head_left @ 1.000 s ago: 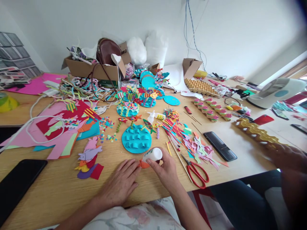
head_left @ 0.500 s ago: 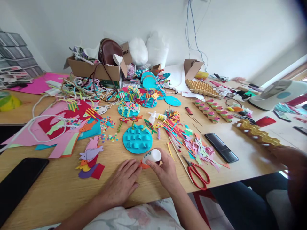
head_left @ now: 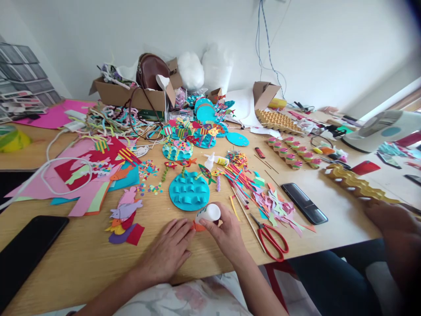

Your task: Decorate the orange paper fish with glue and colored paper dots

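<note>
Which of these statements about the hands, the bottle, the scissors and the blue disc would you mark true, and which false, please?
1. The right hand holds a white plastic bottle. True.
2. The red-handled metal scissors lie beside the left hand. False: the scissors lie to the right of the right hand.
3. The left hand's fingertips are at a small orange paper piece. True.
4. The round blue paper disc with curled strips is in the left hand's grip. False: the disc lies on the wooden table, beyond both hands.
</note>
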A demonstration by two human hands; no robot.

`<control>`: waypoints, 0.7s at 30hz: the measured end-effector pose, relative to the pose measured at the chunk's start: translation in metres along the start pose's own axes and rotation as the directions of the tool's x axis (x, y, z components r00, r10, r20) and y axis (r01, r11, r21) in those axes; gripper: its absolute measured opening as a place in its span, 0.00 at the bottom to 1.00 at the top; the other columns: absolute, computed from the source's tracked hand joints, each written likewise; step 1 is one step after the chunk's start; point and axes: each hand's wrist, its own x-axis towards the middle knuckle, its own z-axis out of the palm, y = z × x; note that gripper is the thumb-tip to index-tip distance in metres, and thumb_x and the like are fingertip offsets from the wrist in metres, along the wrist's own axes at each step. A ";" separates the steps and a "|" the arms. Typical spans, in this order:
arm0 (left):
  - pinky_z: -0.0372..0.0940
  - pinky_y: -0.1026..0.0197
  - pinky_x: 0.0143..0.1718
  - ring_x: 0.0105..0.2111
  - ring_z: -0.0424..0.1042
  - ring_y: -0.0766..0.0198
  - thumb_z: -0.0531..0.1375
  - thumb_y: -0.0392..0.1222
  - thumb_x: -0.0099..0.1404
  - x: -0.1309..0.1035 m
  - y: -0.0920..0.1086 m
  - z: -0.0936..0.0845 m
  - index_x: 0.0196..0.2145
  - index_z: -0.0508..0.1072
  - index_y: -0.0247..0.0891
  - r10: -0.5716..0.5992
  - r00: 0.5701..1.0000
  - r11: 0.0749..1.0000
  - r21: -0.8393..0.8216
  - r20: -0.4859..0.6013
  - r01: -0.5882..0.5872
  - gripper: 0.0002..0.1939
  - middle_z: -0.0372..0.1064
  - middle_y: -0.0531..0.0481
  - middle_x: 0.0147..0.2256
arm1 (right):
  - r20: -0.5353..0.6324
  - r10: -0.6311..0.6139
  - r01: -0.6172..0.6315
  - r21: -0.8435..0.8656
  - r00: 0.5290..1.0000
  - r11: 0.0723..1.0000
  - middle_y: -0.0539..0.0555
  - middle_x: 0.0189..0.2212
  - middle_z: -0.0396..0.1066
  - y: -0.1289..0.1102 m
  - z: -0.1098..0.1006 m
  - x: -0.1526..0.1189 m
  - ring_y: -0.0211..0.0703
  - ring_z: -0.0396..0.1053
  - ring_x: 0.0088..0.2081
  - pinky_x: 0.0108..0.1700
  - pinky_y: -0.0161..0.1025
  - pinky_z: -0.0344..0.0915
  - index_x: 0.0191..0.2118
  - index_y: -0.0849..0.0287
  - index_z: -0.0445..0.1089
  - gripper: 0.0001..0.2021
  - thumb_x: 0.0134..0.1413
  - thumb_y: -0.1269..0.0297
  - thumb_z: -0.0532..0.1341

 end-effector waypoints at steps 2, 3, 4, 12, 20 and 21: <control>0.52 0.52 0.55 0.55 0.56 0.56 0.54 0.39 0.62 0.000 0.000 -0.001 0.53 0.61 0.34 0.003 1.000 1.000 0.007 0.004 -0.003 0.20 0.60 0.44 0.54 | 0.007 0.005 -0.005 0.003 1.000 1.000 0.47 0.23 0.62 0.000 -0.001 0.000 0.36 0.59 0.24 0.26 0.33 0.55 0.29 0.58 0.64 0.09 0.50 0.58 0.60; 0.52 0.51 0.55 0.55 0.56 0.56 0.54 0.39 0.62 0.000 0.000 -0.002 0.53 0.61 0.34 0.004 1.000 1.000 0.011 0.007 -0.004 0.20 0.60 0.44 0.54 | 0.005 0.012 -0.012 0.008 1.000 1.000 0.47 0.23 0.62 -0.001 -0.001 -0.001 0.36 0.59 0.24 0.26 0.33 0.55 0.30 0.58 0.64 0.09 0.50 0.58 0.60; 0.52 0.51 0.55 0.55 0.55 0.56 0.54 0.39 0.62 0.001 0.000 -0.002 0.53 0.61 0.34 0.005 1.000 1.000 0.014 0.011 -0.005 0.21 0.60 0.44 0.54 | 0.001 0.019 -0.019 0.013 1.000 1.000 0.47 0.23 0.62 -0.001 -0.002 -0.001 0.36 0.59 0.24 0.26 0.33 0.55 0.30 0.58 0.64 0.09 0.50 0.58 0.60; 0.51 0.51 0.56 0.56 0.53 0.57 0.54 0.38 0.62 -0.001 0.000 0.003 0.55 0.58 0.36 -0.013 1.000 1.000 -0.009 0.005 0.013 0.23 0.58 0.46 0.56 | -0.004 0.028 -0.028 0.033 1.000 0.999 0.47 0.22 0.63 -0.006 -0.006 -0.007 0.35 0.59 0.23 0.24 0.32 0.56 0.30 0.58 0.64 0.10 0.49 0.57 0.60; 0.50 0.52 0.56 0.56 0.54 0.57 0.55 0.39 0.62 -0.001 0.000 0.004 0.55 0.58 0.36 -0.012 1.000 1.000 -0.008 0.009 0.012 0.23 0.58 0.46 0.56 | 0.008 0.009 -0.009 0.007 1.000 1.000 0.48 0.23 0.64 -0.008 -0.007 -0.010 0.37 0.60 0.24 0.25 0.33 0.55 0.30 0.58 0.65 0.10 0.50 0.55 0.60; 0.50 0.52 0.56 0.56 0.54 0.57 0.55 0.39 0.62 -0.001 0.000 0.004 0.55 0.58 0.35 -0.014 1.000 1.000 -0.009 0.009 0.014 0.23 0.58 0.46 0.56 | 0.014 0.008 -0.008 0.008 1.000 1.000 0.48 0.23 0.64 -0.009 -0.007 -0.010 0.37 0.60 0.24 0.25 0.33 0.55 0.30 0.58 0.64 0.11 0.50 0.55 0.59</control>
